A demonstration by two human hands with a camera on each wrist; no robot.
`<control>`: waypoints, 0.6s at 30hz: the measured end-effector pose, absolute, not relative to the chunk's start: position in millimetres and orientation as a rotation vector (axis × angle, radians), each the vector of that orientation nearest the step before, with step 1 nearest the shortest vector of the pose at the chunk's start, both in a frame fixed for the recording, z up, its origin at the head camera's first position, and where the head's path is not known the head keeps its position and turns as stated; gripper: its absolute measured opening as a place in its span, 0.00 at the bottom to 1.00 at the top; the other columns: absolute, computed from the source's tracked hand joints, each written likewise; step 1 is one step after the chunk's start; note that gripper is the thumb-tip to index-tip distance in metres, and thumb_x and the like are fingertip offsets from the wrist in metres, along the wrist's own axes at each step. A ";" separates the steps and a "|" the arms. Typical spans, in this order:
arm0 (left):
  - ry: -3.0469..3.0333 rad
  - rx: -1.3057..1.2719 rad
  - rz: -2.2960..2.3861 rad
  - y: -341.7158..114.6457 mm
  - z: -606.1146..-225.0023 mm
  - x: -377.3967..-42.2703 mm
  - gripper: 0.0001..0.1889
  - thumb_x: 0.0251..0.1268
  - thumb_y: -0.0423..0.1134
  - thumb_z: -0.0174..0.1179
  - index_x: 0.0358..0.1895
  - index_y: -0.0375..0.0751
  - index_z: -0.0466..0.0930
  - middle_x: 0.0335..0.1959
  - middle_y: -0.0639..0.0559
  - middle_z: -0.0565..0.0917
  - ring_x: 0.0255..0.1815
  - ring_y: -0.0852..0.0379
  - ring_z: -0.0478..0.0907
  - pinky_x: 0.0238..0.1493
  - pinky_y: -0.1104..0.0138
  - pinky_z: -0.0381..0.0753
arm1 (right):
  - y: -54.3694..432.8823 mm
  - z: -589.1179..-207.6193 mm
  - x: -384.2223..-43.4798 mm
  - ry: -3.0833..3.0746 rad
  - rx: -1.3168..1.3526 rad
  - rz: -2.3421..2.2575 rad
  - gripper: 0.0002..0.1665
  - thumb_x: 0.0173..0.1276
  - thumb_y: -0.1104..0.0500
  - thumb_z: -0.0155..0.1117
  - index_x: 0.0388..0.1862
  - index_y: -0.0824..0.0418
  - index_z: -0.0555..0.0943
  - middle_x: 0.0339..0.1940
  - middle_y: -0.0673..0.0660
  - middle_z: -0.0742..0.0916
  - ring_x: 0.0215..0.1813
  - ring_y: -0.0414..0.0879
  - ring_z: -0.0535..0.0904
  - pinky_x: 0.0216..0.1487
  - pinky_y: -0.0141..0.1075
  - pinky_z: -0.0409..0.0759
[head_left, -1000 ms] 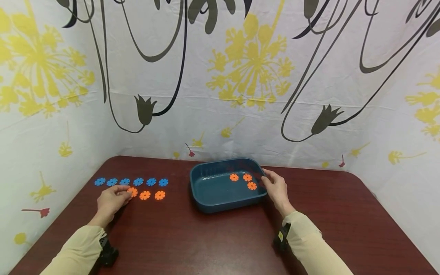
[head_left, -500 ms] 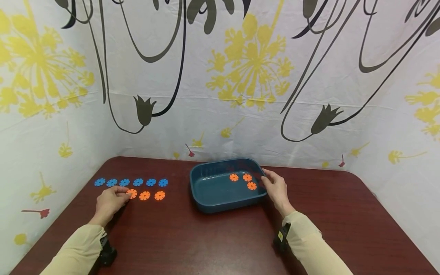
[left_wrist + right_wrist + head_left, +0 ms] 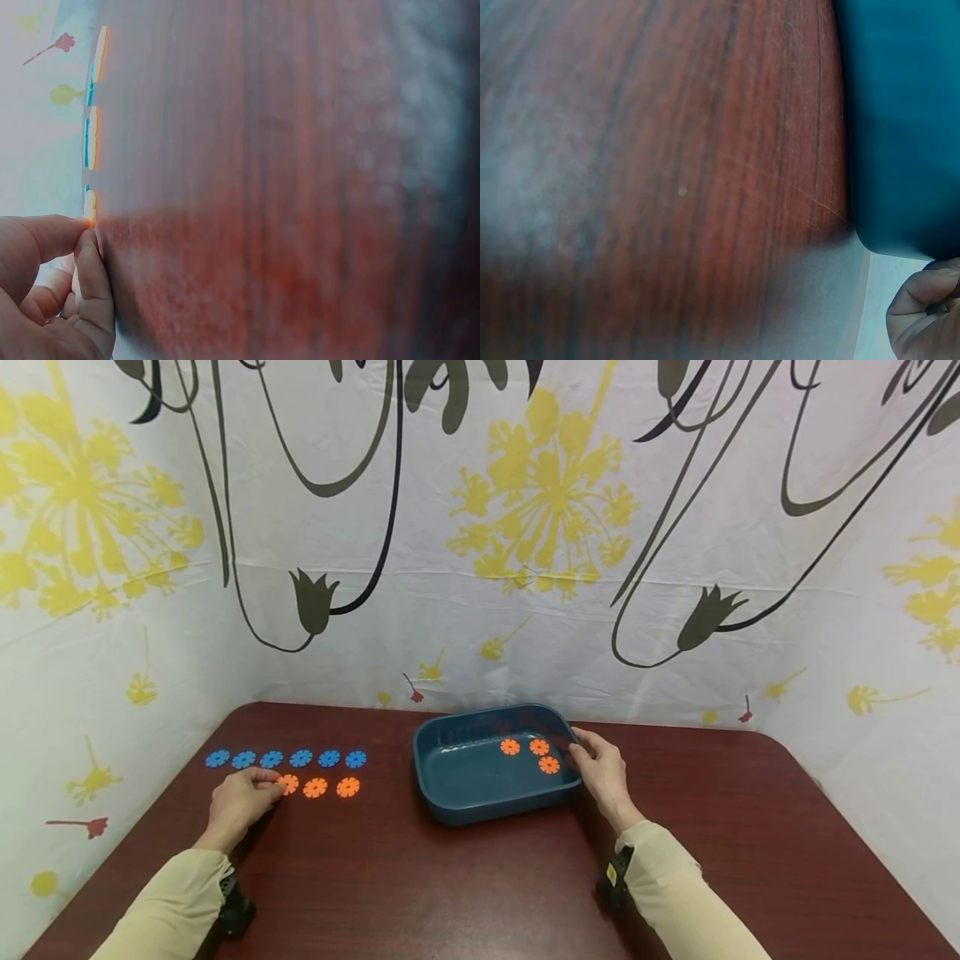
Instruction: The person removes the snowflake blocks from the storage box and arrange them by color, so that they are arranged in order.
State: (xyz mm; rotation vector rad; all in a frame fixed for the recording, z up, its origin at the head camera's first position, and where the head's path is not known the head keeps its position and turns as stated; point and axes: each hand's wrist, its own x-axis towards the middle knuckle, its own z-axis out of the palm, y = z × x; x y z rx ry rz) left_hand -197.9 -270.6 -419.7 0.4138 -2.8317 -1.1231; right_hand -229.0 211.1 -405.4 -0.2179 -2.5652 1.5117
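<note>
Between thumb and index finger, my left hand (image 3: 242, 806) pinches the edge of an orange notched plastic disc (image 3: 288, 785), the leftmost in a row on the table. The left wrist view shows this disc (image 3: 91, 204) nearly edge-on at the fingertips. To its right lie an orange disc (image 3: 315, 787) and another orange disc (image 3: 348, 787). A row of several blue discs (image 3: 302, 758) lies just behind. My right hand (image 3: 603, 774) holds the right rim of a dark blue rectangular dish (image 3: 480, 814). Inside the dish are three orange discs (image 3: 539, 747).
The dish stands on the dark red wooden table (image 3: 480, 893) near its back edge. A white patterned cloth (image 3: 465, 635) hangs behind and at both sides of the table.
The orange disc in my left hand has shifted slightly toward me, into line with the other orange ones. My right hand and the dish stay put.
</note>
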 end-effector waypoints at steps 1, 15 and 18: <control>-2.832 0.410 -1.123 -270.6 -419.5 -197.8 0.18 0.63 0.40 0.59 0.47 0.27 0.77 0.36 0.37 0.83 0.33 0.47 0.79 0.28 0.61 0.77 | 211.1 -405.3 -228.9 -2.564 -0.217 1.515 0.23 0.73 0.59 0.52 0.66 0.57 0.71 0.45 0.66 0.82 0.52 0.57 0.80 0.43 0.41 0.83; -2.735 0.410 -1.330 -273.3 -422.8 -196.2 0.20 0.64 0.39 0.58 0.52 0.26 0.74 0.36 0.39 0.83 0.27 0.61 0.80 0.26 0.69 0.80 | 212.1 -405.1 -230.2 -2.562 -0.222 1.537 0.23 0.73 0.58 0.52 0.66 0.57 0.71 0.50 0.66 0.82 0.53 0.57 0.80 0.46 0.43 0.82; -2.670 0.420 -1.454 -273.6 -424.9 -197.0 0.22 0.66 0.39 0.57 0.55 0.25 0.72 0.34 0.44 0.84 0.25 0.67 0.79 0.27 0.71 0.81 | 212.3 -405.6 -231.1 -2.562 -0.226 1.537 0.23 0.73 0.58 0.52 0.66 0.56 0.71 0.49 0.66 0.82 0.53 0.57 0.80 0.45 0.42 0.82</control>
